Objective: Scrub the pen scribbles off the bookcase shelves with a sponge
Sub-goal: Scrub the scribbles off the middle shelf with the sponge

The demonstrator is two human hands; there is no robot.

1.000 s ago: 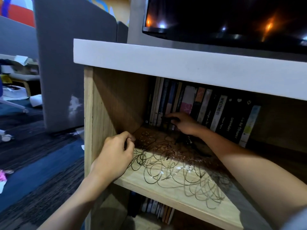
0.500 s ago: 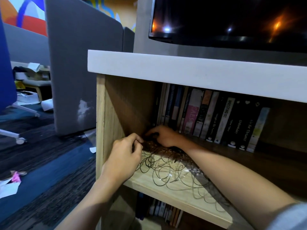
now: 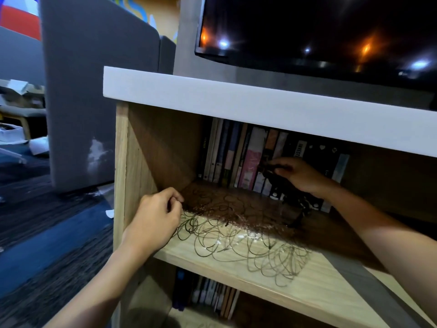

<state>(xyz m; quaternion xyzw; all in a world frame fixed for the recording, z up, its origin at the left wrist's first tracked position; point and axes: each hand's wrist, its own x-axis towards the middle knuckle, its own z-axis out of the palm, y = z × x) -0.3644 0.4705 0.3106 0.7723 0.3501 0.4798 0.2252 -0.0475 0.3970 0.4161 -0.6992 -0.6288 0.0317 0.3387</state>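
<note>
Black pen scribbles (image 3: 236,235) loop over the left half of the light wooden shelf (image 3: 314,294), with pale wet streaks among them. My left hand (image 3: 153,221) rests at the shelf's left front corner, next to the side panel (image 3: 121,174), fingers curled with nothing visible in them. Deep in the shadow, my right hand (image 3: 300,174) is raised off the shelf in front of the book spines. It grips a small dark thing, apparently the sponge (image 3: 269,170); the dim light hides its shape.
A row of upright books (image 3: 236,152) lines the back of the shelf. More books (image 3: 212,297) stand on the shelf below. A thick white top (image 3: 236,102) overhangs the opening, with a dark screen (image 3: 319,31) above. A grey partition (image 3: 94,91) stands to the left.
My right hand has moved from the shelf's back left corner to the right and upward, in front of the books. My left hand stays at the left front corner.
</note>
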